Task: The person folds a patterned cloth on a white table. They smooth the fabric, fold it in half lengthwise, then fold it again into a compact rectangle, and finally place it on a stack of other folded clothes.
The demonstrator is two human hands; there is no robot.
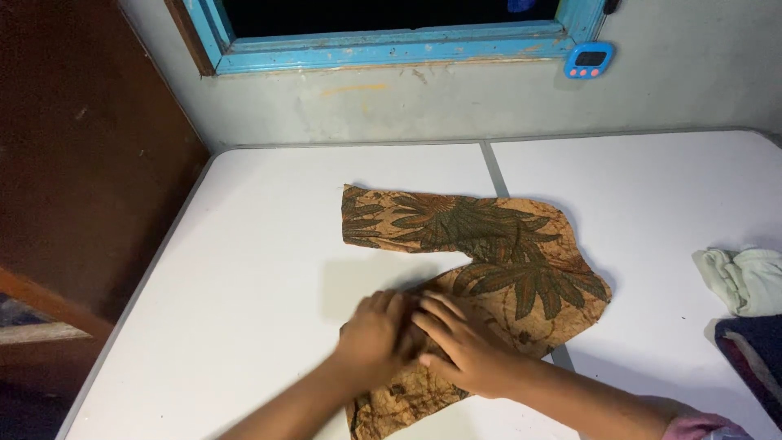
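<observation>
A brown garment with a green leaf print (497, 244), shaped like short trousers, lies spread on a white table (244, 261). Its upper leg stretches flat toward the left. Both hands rest on its lower leg near the table's front edge. My left hand (375, 330) presses down on the left end of that leg, fingers together. My right hand (464, 342) lies flat beside it, fingers spread and overlapping the left hand's fingertips. Neither hand lifts the cloth.
A pale folded cloth (745, 277) and a dark cloth with a red edge (753, 350) lie at the table's right edge. A grey wall with a blue window frame (391, 49) is behind, and a small blue timer (589, 60) hangs on it. A brown wooden panel (81, 163) stands at left.
</observation>
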